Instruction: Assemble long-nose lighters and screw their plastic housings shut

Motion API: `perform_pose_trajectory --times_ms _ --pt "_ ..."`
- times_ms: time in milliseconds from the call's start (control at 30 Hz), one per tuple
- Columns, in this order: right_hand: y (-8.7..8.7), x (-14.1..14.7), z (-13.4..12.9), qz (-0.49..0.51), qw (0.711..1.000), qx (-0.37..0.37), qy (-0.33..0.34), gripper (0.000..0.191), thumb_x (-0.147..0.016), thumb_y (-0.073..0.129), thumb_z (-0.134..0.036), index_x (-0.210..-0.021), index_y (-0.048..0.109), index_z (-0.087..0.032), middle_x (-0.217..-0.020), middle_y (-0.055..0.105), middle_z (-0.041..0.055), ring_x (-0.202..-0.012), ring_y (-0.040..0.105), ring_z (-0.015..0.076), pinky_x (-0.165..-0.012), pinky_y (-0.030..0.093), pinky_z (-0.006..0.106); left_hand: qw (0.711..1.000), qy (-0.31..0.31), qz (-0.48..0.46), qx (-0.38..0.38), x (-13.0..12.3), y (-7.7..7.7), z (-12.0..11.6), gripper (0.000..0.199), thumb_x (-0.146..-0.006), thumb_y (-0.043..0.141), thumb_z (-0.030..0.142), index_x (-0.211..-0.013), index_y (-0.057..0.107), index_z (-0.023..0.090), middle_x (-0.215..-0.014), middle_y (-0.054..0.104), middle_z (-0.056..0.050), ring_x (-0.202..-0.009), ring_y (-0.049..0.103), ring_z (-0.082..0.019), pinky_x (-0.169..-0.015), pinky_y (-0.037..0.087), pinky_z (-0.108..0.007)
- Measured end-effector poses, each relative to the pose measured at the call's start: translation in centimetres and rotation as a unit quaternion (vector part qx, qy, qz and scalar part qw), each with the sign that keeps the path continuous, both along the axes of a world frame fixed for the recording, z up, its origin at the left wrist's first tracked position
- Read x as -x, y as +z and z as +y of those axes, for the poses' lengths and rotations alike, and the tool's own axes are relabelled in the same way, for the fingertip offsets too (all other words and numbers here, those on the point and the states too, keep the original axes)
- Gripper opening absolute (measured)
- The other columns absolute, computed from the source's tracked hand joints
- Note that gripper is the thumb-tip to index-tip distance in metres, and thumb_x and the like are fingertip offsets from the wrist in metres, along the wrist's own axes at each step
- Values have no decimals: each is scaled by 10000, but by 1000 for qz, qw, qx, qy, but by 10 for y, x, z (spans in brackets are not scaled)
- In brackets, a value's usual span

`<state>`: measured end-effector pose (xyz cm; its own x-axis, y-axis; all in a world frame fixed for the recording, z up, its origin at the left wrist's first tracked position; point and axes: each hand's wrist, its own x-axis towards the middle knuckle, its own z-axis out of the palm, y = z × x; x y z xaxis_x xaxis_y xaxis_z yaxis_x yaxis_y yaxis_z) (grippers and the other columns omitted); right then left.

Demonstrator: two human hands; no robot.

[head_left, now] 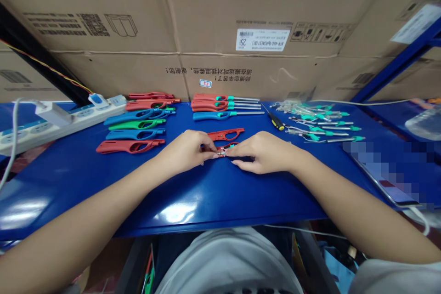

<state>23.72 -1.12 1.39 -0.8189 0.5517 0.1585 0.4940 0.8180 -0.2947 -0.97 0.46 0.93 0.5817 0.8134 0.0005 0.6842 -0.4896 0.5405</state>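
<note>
My left hand is closed, with thumb and fingertips pinched on a small metal and clear lighter part. My right hand comes in from the other side, its forefinger stretched out and touching this part while the thumb stands apart below. Under the fingertips lies a red lighter shell half with a bit of green in it, mostly hidden by my hands. Just behind it another red shell half rests on the blue table.
Red, blue and green lighter shells lie at left, beside a white power strip. Lighters with metal tubes sit at the back, near a screwdriver. Lighter inner assemblies and a phone are right. Cardboard stands behind.
</note>
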Motion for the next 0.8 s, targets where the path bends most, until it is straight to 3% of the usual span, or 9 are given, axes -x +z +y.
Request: perform_pose_trajectory --times_ms 100,233,467,800 --pt "-6 0 4 -14 999 -51 9 266 -951 558 -249 -1146 737 -232 -1102 769 39 -942 703 200 -702 450 278 1000 -5 13 -10 0 0 1 126 -875 711 287 -913 800 207 -819 750 -29 -626 657 -139 -638 463 -241" --pt "-16 0 11 -15 994 -108 -17 249 -956 572 -285 -1138 722 -205 -1197 692 75 -819 667 169 -632 419 272 998 -12 45 -41 -1 2 -1 142 -870 715 289 -947 812 220 -863 768 -34 -683 653 -156 -653 445 -250" --pt "-27 1 16 7 997 -80 -22 204 -948 602 -270 -1087 731 -194 -1130 664 75 -803 645 157 -659 443 262 996 -3 68 -58 -1 3 -5 139 -866 721 290 -941 819 225 -873 767 -47 -699 649 -170 -637 421 -262" --pt "-28 3 15 27 997 -76 -5 210 -938 608 -233 -1087 748 -190 -1098 686 72 -843 671 176 -689 482 279 997 4 58 -45 0 -1 -3 120 -876 701 296 -911 778 210 -894 769 -41 -714 669 -176 -654 445 -258"
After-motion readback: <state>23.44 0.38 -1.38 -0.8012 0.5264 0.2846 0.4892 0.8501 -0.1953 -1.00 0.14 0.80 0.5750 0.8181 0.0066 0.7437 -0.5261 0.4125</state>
